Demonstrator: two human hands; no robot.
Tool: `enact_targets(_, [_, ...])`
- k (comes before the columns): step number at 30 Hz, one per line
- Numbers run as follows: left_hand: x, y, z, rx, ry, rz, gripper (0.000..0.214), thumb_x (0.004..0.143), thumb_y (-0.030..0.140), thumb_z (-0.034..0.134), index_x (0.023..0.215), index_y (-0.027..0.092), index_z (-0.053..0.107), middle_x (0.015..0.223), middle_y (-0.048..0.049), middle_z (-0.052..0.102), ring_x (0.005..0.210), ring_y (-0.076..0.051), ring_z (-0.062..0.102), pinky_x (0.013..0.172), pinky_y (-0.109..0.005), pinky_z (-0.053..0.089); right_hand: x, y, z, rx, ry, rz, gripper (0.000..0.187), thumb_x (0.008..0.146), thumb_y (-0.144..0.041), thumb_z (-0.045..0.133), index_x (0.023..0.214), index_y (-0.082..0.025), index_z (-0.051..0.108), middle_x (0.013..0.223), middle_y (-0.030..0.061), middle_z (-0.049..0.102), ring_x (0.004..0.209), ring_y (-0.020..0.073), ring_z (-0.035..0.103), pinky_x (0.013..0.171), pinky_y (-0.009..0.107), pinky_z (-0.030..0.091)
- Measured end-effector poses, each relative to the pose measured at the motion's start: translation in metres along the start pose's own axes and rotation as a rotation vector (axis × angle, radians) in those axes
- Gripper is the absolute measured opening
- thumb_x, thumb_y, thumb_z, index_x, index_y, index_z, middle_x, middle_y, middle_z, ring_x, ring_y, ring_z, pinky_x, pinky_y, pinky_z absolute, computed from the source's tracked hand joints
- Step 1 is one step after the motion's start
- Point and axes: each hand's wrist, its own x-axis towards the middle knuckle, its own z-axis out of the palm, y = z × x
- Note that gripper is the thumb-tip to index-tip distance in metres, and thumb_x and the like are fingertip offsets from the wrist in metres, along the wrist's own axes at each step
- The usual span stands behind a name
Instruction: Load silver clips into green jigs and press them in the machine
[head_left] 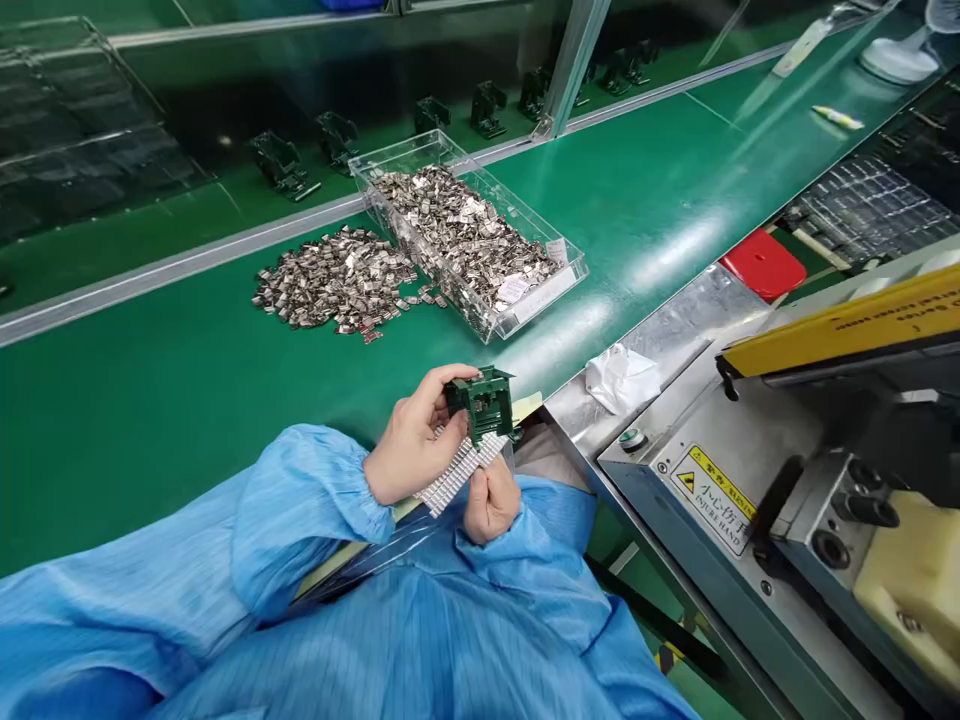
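Note:
My left hand (420, 435) is closed around a dark green plastic frame (489, 402) with an open, boxy middle, thumb in front and fingers over the top. Just below that part, a sheet of small silvery-white rectangles in rows (454, 480) slants over my lap. My right hand (491, 500) is closed by the sheet's right edge, fingers curled. Whatever its fingertips pinch is too hidden to make out. Beyond my hands, a heap of small metal pieces (337, 280) lies on the green bench (187, 400), beside a clear plastic tray (540, 305) of similar pieces.
Several dark green parts (281, 165) stand in a row behind the metal rail. To the right is a machine with a hand-injury warning label (712, 500) and a yellow bar (847, 325). A crumpled white cloth (622, 378) lies near a red stool seat (763, 265).

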Motion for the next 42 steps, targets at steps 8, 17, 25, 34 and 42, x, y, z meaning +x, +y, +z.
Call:
enact_targets(8, [0.003,-0.002,-0.003,-0.012,0.024,-0.017,0.040,0.088,0.017,0.054,0.127,0.021,0.048,0.090,-0.0030,0.062,0.076,-0.013,0.060,0.069,-0.022,0.049,0.004,-0.006,-0.028,-0.214,-0.272,0.099,0.025,0.072,-0.024,0.069,0.049,-0.022,0.058,0.045,0.0023,0.056,0.042,0.0162,0.050,0.049,0.028,0.038])
enact_targets(17, [-0.002,-0.001,-0.005,-0.073,0.012,0.042,0.040,0.090,0.029,0.054,0.129,0.021,0.048,0.078,-0.0005,0.057,0.065,-0.014,0.053,0.067,-0.026,0.047,0.035,-0.097,-0.069,-0.064,0.028,-0.079,0.013,0.088,-0.021,0.062,0.095,-0.025,0.072,0.084,0.0034,0.068,0.074,0.0185,0.064,0.067,0.031,0.050])
enact_targets(25, [-0.004,0.003,-0.005,-0.145,0.078,0.084,0.038,0.092,0.025,0.051,0.129,0.020,0.043,0.091,-0.0039,0.061,0.076,-0.015,0.059,0.069,-0.025,0.050,0.049,-0.087,-0.023,-0.101,0.248,-0.260,0.008,0.087,-0.019,0.062,0.089,-0.022,0.069,0.117,0.0095,0.056,0.110,0.0242,0.055,0.093,0.042,0.044])
enact_targets(34, [-0.013,0.007,-0.001,-0.151,0.006,0.127,0.037,0.093,0.023,0.048,0.130,0.020,0.043,0.095,-0.0060,0.066,0.077,-0.015,0.064,0.071,-0.026,0.052,0.048,-0.096,-0.015,-0.123,0.304,-0.191,0.010,0.086,-0.026,0.063,0.086,-0.022,0.072,0.126,0.0099,0.055,0.118,0.0272,0.052,0.098,0.045,0.043])
enact_targets(42, [-0.017,0.004,-0.001,-0.105,0.001,0.162,0.037,0.093,0.021,0.047,0.130,0.021,0.044,0.092,-0.0044,0.064,0.075,-0.014,0.061,0.068,-0.025,0.051,0.050,-0.096,-0.009,0.034,0.355,-0.115,0.015,0.080,-0.028,0.069,0.070,-0.019,0.061,0.120,0.0105,0.057,0.112,0.0259,0.055,0.092,0.041,0.045])
